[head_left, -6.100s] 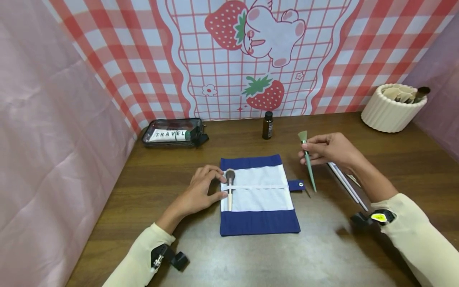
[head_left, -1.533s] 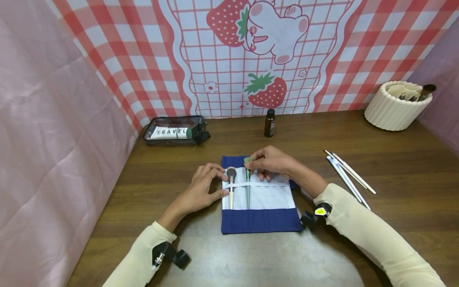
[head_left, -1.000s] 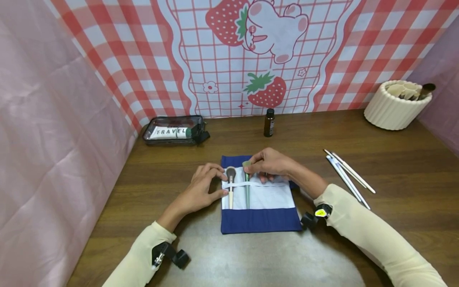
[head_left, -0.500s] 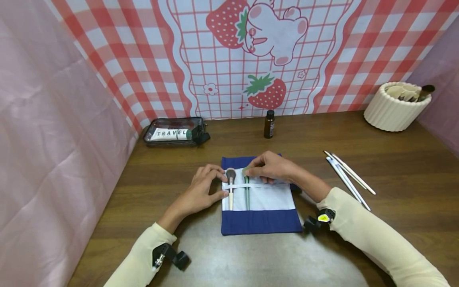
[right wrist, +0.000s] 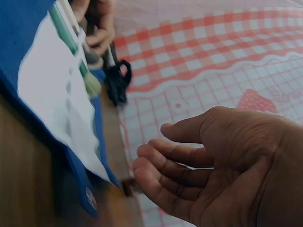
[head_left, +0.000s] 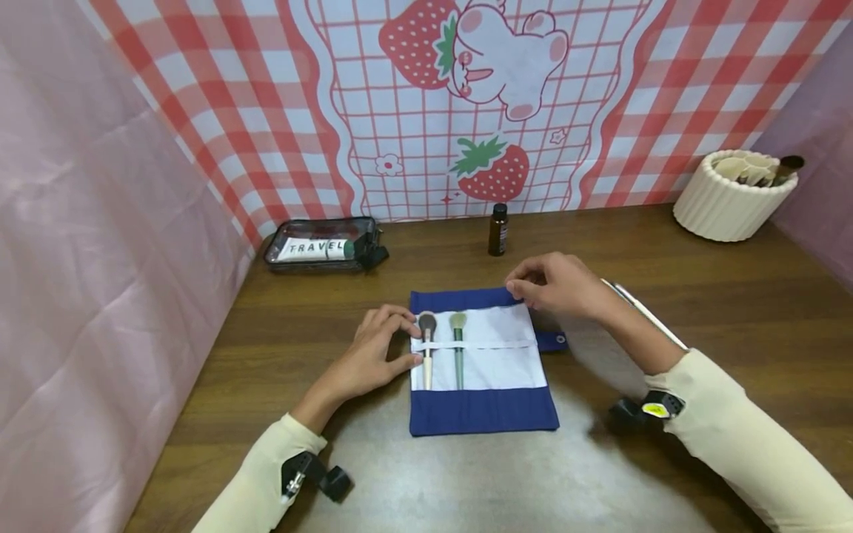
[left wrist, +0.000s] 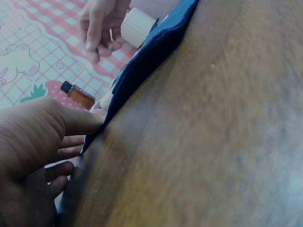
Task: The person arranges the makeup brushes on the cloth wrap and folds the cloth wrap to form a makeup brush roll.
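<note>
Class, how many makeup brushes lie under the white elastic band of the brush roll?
2: the dark-bristled brush, by the left edge of the brush roll, and the green brush, just right of it.

Head view: right forearm (head_left: 636,337) is covering part of the sticks (head_left: 650,317), right of frame; bottle (head_left: 496,235) is showing print (head_left: 503,238) too small to read. Left wrist: roll (left wrist: 147,61) is hiding part of the cup (left wrist: 136,27), top centre; right hand (left wrist: 102,23) is being cropped at top. Right wrist: roll is running off upper left, looking blurred; left hand (right wrist: 101,21) is being cropped above.
</note>
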